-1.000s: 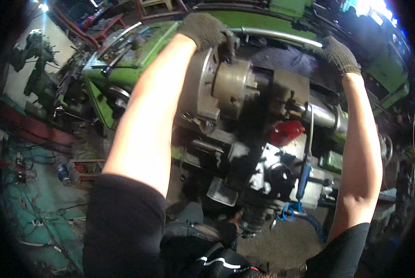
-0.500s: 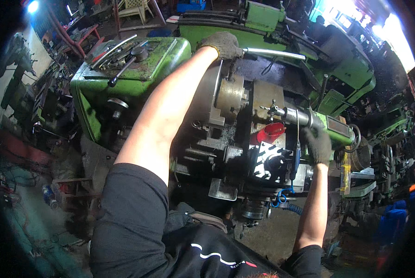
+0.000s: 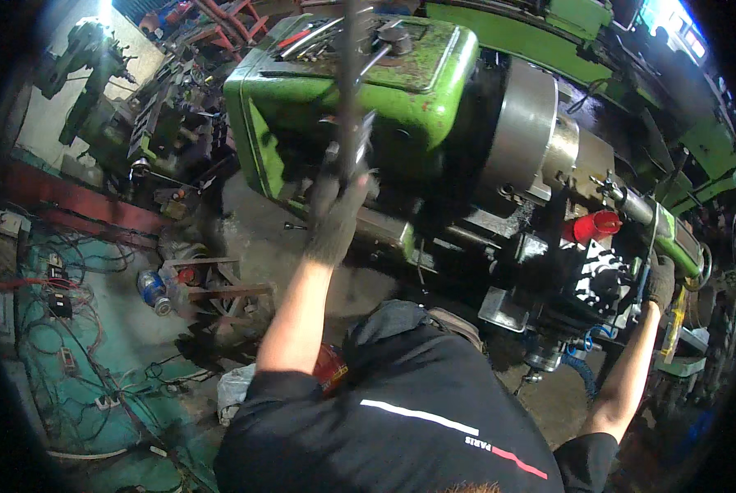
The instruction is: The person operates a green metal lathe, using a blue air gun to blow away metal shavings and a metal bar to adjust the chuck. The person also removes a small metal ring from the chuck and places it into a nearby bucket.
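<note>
My gloved left hand (image 3: 335,209) is closed around a long-handled metal chuck key (image 3: 350,90), raised in front of the green lathe headstock (image 3: 360,90). Motion blurs the key, and its bar runs up past the top edge. My gloved right hand (image 3: 660,281) is at the right, below the tailstock (image 3: 674,242). It is right beside an air blow gun (image 3: 643,283) with a blue hose; its fingers are largely hidden, so a grip cannot be made out. Left of the gun stand the tool post (image 3: 602,279) and a red cup (image 3: 591,225). The big lathe chuck (image 3: 520,123) is farther left.
Loose tools and a knobbed lever (image 3: 395,39) lie on top of the headstock. Cables (image 3: 64,304) trail over the green floor at left, near a rusty metal frame (image 3: 212,283). Another green machine (image 3: 516,33) stands behind the lathe.
The view has swung left. My left hand has come away from the chuck with the key and moved left before the headstock. My right hand has lowered from the tailstock toward the blow gun.
</note>
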A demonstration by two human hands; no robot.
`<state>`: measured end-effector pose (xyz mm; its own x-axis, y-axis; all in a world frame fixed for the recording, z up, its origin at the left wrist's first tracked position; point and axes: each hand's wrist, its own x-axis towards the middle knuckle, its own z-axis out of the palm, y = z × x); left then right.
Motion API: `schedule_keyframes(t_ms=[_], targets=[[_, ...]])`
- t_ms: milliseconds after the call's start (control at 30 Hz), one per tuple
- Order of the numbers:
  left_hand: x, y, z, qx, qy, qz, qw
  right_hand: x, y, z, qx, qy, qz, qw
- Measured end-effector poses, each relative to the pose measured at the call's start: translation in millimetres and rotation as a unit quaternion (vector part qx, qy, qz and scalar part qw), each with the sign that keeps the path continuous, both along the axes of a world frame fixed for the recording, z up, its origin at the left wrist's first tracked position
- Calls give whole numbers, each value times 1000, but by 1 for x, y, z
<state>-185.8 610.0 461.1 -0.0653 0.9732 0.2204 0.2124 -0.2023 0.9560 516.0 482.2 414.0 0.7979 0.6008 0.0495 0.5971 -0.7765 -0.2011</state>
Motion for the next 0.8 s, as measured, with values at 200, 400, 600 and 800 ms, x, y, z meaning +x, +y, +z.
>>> schedule_keyframes(t_ms=[200, 400, 600, 800], targets=[[-109, -73, -226, -248, -145, 100, 953, 24, 0, -19, -3, -28, -16, 999], [-115, -66, -325, -382, -307, 178, 853, 38, -2, -30, -33, -16, -39, 999], [-86, -16, -408, -404, -289, 170, 851, 59, -20, -27, -56, -25, -27, 998], [-100, 12, -487, -476, 325, 8, 817, 15, -3, -5, -98, -32, -88, 991]])
